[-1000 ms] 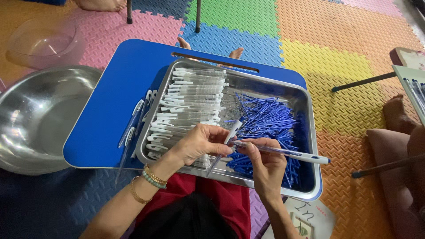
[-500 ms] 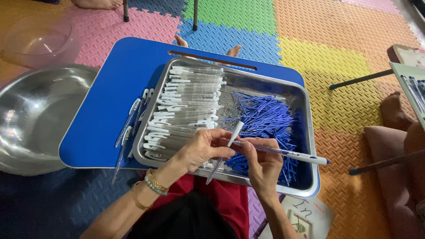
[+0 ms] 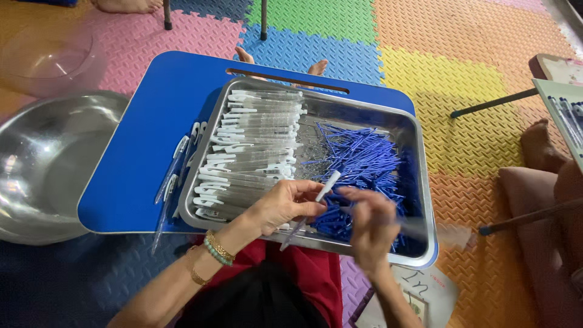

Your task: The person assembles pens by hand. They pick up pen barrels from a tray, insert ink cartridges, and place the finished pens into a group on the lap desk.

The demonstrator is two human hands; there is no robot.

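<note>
Stainless steel frames the work here: we see a shallow metal tray resting on a blue lap table, which sits over a floor of coloured foam mats. The left hand is closed around a clear pen barrel, gripping it between thumb and fingers so that it slants from the white end near the blue pile down toward the tray's near rim. The right hand is just beside it, over the near part of the tray, and it is blurred; we cannot tell whether it is open or closed, or whether it holds anything. Inside the tray, rows of clear pen barrels with white clips fill the left half, and a loose heap of blue refills fills the right half. A few finished pens lie on the table just outside the tray's left wall. To the far left we see a large steel bowl on the floor, with a clear plastic bowl beyond it. The wrist of the left arm wears beaded bracelets.
</note>
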